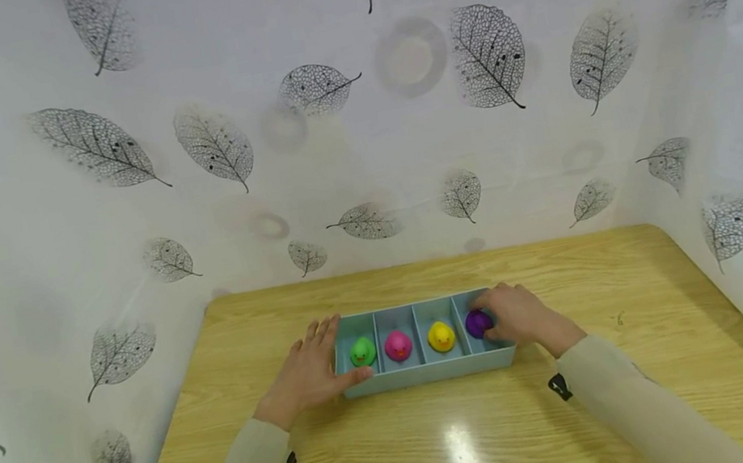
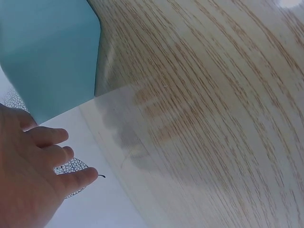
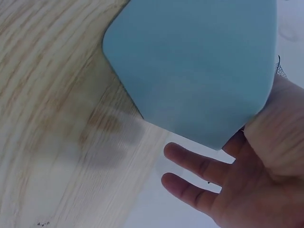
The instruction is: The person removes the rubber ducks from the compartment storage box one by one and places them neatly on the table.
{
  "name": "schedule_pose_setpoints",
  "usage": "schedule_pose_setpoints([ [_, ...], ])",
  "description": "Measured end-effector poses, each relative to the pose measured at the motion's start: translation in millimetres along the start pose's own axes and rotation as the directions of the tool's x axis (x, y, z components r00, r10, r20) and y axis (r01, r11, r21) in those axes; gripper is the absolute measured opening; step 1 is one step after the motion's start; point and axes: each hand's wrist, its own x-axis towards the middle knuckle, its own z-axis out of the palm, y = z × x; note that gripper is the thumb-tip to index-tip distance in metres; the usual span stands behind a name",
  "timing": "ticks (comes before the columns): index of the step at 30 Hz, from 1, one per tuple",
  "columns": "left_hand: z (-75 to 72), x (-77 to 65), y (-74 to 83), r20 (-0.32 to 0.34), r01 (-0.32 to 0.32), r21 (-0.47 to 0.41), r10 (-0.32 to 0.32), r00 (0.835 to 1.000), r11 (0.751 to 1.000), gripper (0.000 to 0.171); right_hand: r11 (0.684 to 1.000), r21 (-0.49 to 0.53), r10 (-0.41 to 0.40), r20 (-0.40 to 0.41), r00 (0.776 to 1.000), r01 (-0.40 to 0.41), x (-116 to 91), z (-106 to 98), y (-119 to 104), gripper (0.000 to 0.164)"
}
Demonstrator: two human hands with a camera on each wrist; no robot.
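A pale blue-grey box (image 1: pixel 432 373) with several compartments in a row lies on the table in the head view. From left to right it holds a green rubber duck (image 1: pixel 362 351), a pink one and a yellow rubber duck (image 1: pixel 441 336). In the rightmost compartment sits a purple rubber duck (image 1: pixel 478 323), partly hidden by my right hand (image 1: pixel 514 314), whose thumb and fingertips pinch it. My left hand (image 1: pixel 307 375) spans the box's left end, fingers spread, thumb laid over the front rim. Both wrist views show the box's end walls, with spread fingers beside them.
The wooden table (image 1: pixel 409 454) extends in front of the box and to both sides. White cloth (image 1: pixel 357 144) with a dark leaf print hangs behind the table and along its left and right sides. A dark strap end shows at each wrist.
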Motion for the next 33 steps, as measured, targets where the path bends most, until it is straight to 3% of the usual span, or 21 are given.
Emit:
schedule_pose_setpoints([
  [10,1.2,-0.2,-1.7,0.007,0.009,0.000,-0.009,1.000,1.000,0.114,0.998,0.057,0.035,0.054,0.998,-0.038,7.8,2.5,-0.2,0.053],
  [33,2.1,-0.4,-1.6,0.007,0.016,-0.018,-0.016,1.000,1.000,0.115,0.994,0.082,0.062,0.047,0.997,-0.065,9.8,3.9,-2.6,0.053],
])
